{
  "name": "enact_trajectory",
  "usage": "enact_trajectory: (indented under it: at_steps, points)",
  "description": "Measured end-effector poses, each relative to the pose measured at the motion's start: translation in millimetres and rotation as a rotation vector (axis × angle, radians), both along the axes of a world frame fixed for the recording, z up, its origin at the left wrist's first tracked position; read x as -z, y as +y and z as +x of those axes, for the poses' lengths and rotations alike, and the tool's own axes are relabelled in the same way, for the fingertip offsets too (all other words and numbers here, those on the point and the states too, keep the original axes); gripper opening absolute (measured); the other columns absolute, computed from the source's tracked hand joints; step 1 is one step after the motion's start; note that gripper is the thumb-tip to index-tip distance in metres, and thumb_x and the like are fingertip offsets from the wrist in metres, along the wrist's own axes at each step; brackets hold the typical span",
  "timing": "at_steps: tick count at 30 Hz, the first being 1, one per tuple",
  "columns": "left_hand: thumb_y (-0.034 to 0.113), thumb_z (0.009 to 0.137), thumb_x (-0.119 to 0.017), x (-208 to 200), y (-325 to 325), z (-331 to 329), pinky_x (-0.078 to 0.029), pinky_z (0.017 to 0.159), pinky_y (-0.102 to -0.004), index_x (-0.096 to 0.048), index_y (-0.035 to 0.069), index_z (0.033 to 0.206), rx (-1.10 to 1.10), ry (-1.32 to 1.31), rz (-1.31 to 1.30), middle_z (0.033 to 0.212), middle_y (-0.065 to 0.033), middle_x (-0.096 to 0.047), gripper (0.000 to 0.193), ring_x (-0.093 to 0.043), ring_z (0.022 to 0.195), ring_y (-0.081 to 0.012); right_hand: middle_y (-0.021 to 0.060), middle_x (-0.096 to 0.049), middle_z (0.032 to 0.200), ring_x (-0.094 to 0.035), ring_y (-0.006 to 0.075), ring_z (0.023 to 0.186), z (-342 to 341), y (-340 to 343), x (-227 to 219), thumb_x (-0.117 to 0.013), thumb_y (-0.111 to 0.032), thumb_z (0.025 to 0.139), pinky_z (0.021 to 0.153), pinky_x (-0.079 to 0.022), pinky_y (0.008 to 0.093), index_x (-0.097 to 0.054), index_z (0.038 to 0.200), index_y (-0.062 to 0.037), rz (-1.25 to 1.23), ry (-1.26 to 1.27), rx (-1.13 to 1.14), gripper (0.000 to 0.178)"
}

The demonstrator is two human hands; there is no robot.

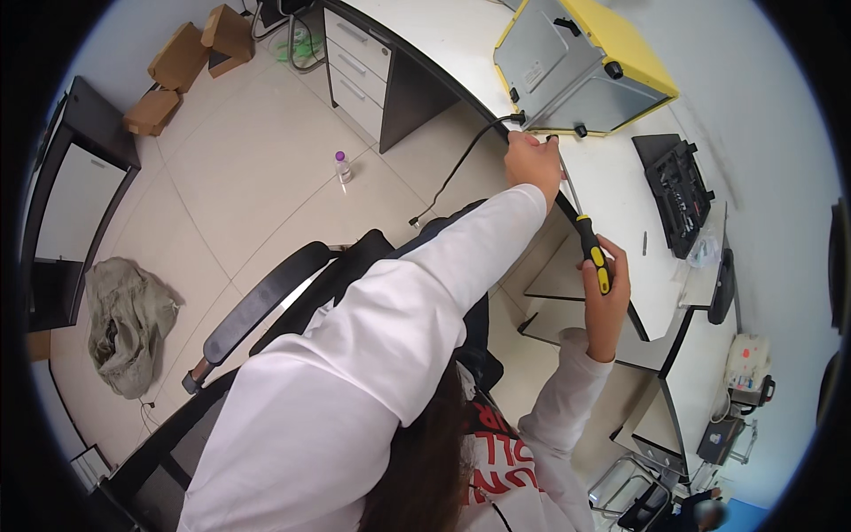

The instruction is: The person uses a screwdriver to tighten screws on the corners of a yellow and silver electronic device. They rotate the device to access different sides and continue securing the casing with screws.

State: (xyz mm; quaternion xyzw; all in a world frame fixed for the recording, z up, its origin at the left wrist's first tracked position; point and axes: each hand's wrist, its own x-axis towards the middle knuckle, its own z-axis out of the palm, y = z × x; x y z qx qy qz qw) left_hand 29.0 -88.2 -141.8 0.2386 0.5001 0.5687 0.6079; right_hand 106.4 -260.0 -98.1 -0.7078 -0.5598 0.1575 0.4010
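Note:
My right hand grips a screwdriver by its black and yellow handle. The metal shaft slants up toward my left hand. There my closed fingers hold a small black piece at the shaft's tip; its exact kind is too small to tell. Just beyond the fingers stands a yellow box-shaped device, turned so its grey metal base faces me. Black round feet stick out from that base. A black cable is plugged in near its lower left corner and hangs over the table edge.
An opened black tool case lies on the white table, with a thin dark bit beside it. A drawer unit stands under the table. A bottle with a purple cap and a chair armrest are at left.

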Motion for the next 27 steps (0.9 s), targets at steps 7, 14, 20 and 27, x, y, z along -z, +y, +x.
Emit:
enact_trajectory:
  at_steps: [7, 14, 20, 27]
  points:
    - [0.021, 0.088, -0.062, -6.3, -0.3, -1.8, -0.053, 0.057, -0.0338, -0.047, 0.002, 0.095, 0.020, 0.115, -0.079, 0.082, -0.0123, -0.069, 0.025, -0.067, 0.054, -0.0244, 0.0013, -0.056, 0.072, -0.047, 0.0078, 0.065, 12.2, 14.4, -28.5, -0.059, -0.007, 0.087, 0.060, -0.036, 0.0218, -0.059, 0.116, -0.0058, -0.128, -0.004, -0.005, 0.029]
    - [0.023, 0.087, -0.064, -15.6, -1.3, -4.1, -0.053, 0.065, -0.0368, -0.049, 0.004, 0.095, 0.045, 0.133, -0.160, 0.085, -0.0118, -0.069, 0.025, -0.068, 0.062, -0.0267, 0.0011, -0.057, 0.072, -0.045, 0.0069, 0.064, 20.1, 19.2, -40.7, -0.058, -0.009, 0.088, 0.060, -0.035, 0.0216, -0.058, 0.118, -0.0065, -0.200, 0.015, -0.020, 0.030]
    - [0.022, 0.084, -0.066, -1.1, 8.0, 7.1, -0.051, 0.076, -0.0425, -0.052, 0.005, 0.094, 0.000, 0.207, -0.161, 0.087, -0.0136, -0.069, 0.025, -0.066, 0.087, -0.0330, 0.0007, -0.058, 0.073, -0.042, 0.0055, 0.063, 24.3, 20.9, -39.9, -0.057, -0.009, 0.088, 0.057, -0.032, 0.0209, -0.058, 0.118, -0.0068, -0.211, 0.062, -0.035, 0.030]
    - [0.020, 0.085, -0.064, -0.3, 13.3, 10.3, -0.052, 0.079, -0.0437, -0.047, 0.000, 0.101, -0.005, 0.240, -0.142, 0.093, -0.0192, -0.068, 0.031, -0.066, 0.089, -0.0362, 0.0005, -0.058, 0.073, -0.042, 0.0055, 0.062, 24.4, 24.2, -39.7, -0.056, -0.010, 0.088, 0.057, -0.032, 0.0209, -0.058, 0.118, -0.0071, -0.198, 0.046, -0.045, 0.030]
